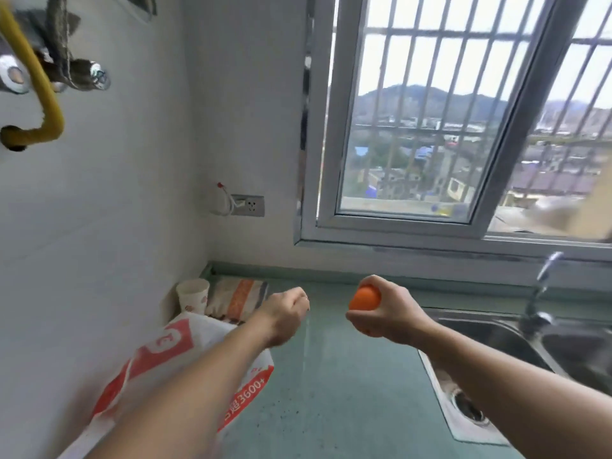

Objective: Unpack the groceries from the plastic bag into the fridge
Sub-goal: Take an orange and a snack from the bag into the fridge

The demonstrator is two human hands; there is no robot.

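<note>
1. The plastic bag (172, 362) is white with red-orange panels. It carries a white badge with a red mark that cannot be read, and along its lower red band the white print "3600+" after a character that is partly cut off.
2. A paper cup (193, 298) stands in the corner behind the bag, white with small red motifs too blurred to read. Beside it lies a packet (236, 301) with an orange stripe; its print is not legible.
3. The right hand (385, 313) holds an orange fruit (364, 298) above the counter, fingers and thumb curled round it, with the fruit's top showing out of the fist.
4. The left hand (284, 314) hangs over the counter just past the bag, fingers curled inward. Whether it holds anything cannot be told.
5. The bag sits on the pale green counter (331, 392) at the left, against the white wall and partly under the left forearm.
6. A steel sink (496, 342) is set into the counter at the right, with a tap (543, 293) behind it.
7. A wall socket (247, 205) with a white cable plugged in sits in the corner. A yellow pipe (36, 84) runs down the left wall.
8. A barred window (447, 127) looks out over rooftops and hills.
</note>
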